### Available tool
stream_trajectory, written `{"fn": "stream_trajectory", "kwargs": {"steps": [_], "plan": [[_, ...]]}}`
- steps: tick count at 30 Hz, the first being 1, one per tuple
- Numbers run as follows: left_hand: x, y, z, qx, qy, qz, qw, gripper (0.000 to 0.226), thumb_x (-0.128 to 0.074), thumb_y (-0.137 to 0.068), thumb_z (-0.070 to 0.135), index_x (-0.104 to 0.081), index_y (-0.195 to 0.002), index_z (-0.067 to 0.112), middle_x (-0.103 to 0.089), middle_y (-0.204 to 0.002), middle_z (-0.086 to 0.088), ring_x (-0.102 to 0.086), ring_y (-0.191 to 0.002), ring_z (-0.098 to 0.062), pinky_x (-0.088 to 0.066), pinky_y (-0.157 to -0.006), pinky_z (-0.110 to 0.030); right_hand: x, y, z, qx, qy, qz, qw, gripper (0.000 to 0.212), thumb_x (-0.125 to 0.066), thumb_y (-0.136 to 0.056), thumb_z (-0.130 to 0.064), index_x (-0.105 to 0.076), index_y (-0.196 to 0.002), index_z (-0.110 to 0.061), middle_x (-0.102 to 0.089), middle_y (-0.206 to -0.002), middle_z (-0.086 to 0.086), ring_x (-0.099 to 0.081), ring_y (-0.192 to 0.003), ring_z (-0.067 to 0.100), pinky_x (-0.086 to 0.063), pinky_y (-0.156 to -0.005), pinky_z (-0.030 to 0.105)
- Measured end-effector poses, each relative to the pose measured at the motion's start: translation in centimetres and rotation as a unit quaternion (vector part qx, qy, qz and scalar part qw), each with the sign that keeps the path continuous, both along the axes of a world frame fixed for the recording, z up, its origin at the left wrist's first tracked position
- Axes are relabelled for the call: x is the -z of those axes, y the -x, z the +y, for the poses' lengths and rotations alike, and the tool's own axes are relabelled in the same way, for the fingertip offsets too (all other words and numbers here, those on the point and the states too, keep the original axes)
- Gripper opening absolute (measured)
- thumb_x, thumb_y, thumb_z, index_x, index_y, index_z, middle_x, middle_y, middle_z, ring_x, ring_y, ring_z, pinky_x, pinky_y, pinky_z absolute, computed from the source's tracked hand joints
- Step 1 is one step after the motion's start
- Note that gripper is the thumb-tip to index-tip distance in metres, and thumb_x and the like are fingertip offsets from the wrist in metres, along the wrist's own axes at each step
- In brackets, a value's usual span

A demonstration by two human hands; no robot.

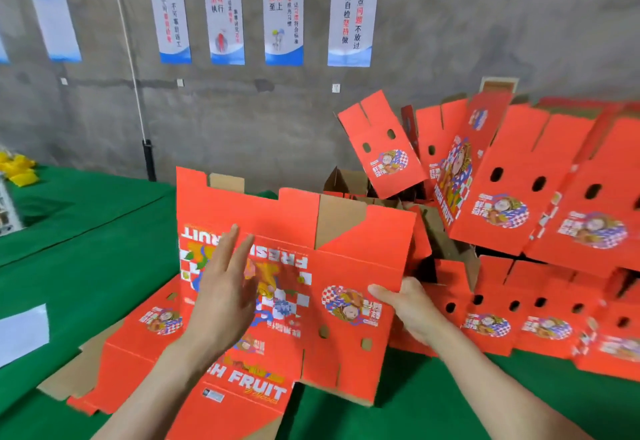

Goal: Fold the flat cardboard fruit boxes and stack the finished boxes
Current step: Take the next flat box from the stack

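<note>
- Here, at centre: a red flat fruit box (346, 259), raised on edge above the green table (69, 266), printed face toward the camera, lettering upside down, brown inner flaps showing along the top.
- Left hand (225, 287): spread, fingers straight, laid against the printed face just under the inverted "FRUIT" lettering, gripping nothing.
- Right hand (405, 304): pinching the raised box's right edge, thumb on the front, fingers hidden behind the cardboard.
- Below, flat on the table: a second unfolded box (138, 342), partly covered by the raised one and by the left forearm.
- To the right: a loose pile of red flat boxes (519, 162), tilted at several angles, some leaning toward the grey wall (277, 121).
- Far left: yellow objects (19, 169), too blurred to name, and a white sheet (22, 332) on the table.
- On the wall: a row of blue-and-white posters (351, 13).
</note>
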State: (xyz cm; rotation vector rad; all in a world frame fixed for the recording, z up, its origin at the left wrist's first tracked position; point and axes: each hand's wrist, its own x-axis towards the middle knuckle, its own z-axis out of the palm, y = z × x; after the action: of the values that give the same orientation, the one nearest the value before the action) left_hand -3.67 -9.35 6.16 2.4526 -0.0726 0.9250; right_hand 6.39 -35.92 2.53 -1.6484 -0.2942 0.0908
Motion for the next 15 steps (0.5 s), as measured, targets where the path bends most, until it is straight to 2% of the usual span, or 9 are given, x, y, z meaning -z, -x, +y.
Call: {"fn": "stream_trajectory", "kwargs": {"steps": [1, 3, 7, 11, 13, 14, 15], "plan": [[0.3, -0.3, -0.4, 0.000, 0.007, 0.019, 1.000, 0.058, -0.058, -0.088, -0.002, -0.038, -0.142, 0.002, -0.019, -0.156, -0.012, -0.018, -0.145, -0.029, -0.021, -0.115, -0.039, -0.1, 0.2, -1.2, 0.024, -0.040, 0.016, 0.999, 0.014, -0.063, -0.086, 0.000, -0.069, -0.098, -0.006, -0.070, -0.105, 0.016, -0.066, -0.091, 0.025, -0.050, -0.090, 0.041], [1.2, -0.9, -1.4, 0.001, 0.023, 0.052, 0.998, 0.061, -0.060, -0.090, 0.008, -0.034, -0.145, 0.004, -0.017, -0.157, -0.010, -0.016, -0.146, -0.024, -0.017, -0.115, -0.032, -0.2, 0.6, -3.6, 0.069, -0.098, 0.039, 0.992, 0.018, -0.062, -0.085, 0.002, -0.066, -0.102, 0.002, -0.070, -0.099, 0.018, -0.065, -0.088, 0.030, -0.050, -0.088, 0.045], [2.3, -1.8, -3.3, 0.008, 0.092, 0.100, 0.991, 0.070, -0.064, -0.089, 0.021, -0.028, -0.147, 0.003, -0.020, -0.156, -0.013, -0.015, -0.146, -0.022, -0.014, -0.116, -0.031, -0.9, 1.8, -9.2, 0.157, -0.156, 0.053, 0.974, 0.016, -0.064, -0.082, 0.004, -0.066, -0.097, 0.002, -0.070, -0.086, 0.016, -0.065, -0.077, 0.028, -0.052, -0.075, 0.039], [2.1, -2.9, -5.2, -0.008, 0.209, 0.086, 0.974, 0.074, -0.066, -0.088, 0.026, -0.027, -0.147, 0.006, -0.028, -0.154, -0.011, -0.024, -0.142, -0.022, -0.020, -0.116, -0.036, -1.1, 3.6, -15.8, 0.182, -0.167, 0.016, 0.969, 0.019, -0.070, -0.069, -0.003, -0.072, -0.087, -0.004, -0.074, -0.084, 0.012, -0.071, -0.073, 0.026, -0.053, -0.069, 0.036], [1.3, -3.6, -6.4, 0.036, 0.278, 0.057, 0.958, 0.051, -0.068, -0.087, 0.025, -0.047, -0.134, 0.021, -0.050, -0.137, 0.001, -0.042, -0.127, -0.017, -0.035, -0.105, -0.029, -0.9, 4.7, -19.0, 0.187, -0.169, 0.007, 0.968, 0.018, -0.071, -0.064, -0.008, -0.076, -0.082, -0.008, -0.075, -0.088, 0.013, -0.072, -0.077, 0.025, -0.057, -0.064, 0.032], [0.8, -4.0, -7.3, 0.077, 0.312, 0.049, 0.946, 0.031, -0.068, -0.087, 0.022, -0.056, -0.116, 0.027, -0.062, -0.117, 0.006, -0.052, -0.110, -0.014, -0.043, -0.094, -0.026, -0.6, 5.2, -20.6, 0.194, -0.175, 0.011, 0.965, 0.022, -0.072, -0.063, -0.009, -0.076, -0.084, -0.009, -0.074, -0.092, 0.014, -0.072, -0.081, 0.026, -0.059, -0.066, 0.033], [0.5, -4.5, -8.2, 0.112, 0.345, 0.050, 0.930, 0.019, -0.068, -0.087, 0.018, -0.061, -0.102, 0.026, -0.068, -0.099, 0.006, -0.058, -0.093, -0.013, -0.050, -0.082, -0.026, -0.3, 5.7, -22.1, 0.203, -0.181, 0.020, 0.962, 0.028, -0.073, -0.062, -0.010, -0.074, -0.090, -0.010, -0.074, -0.096, 0.014, -0.071, -0.088, 0.027, -0.058, -0.076, 0.037]]}}
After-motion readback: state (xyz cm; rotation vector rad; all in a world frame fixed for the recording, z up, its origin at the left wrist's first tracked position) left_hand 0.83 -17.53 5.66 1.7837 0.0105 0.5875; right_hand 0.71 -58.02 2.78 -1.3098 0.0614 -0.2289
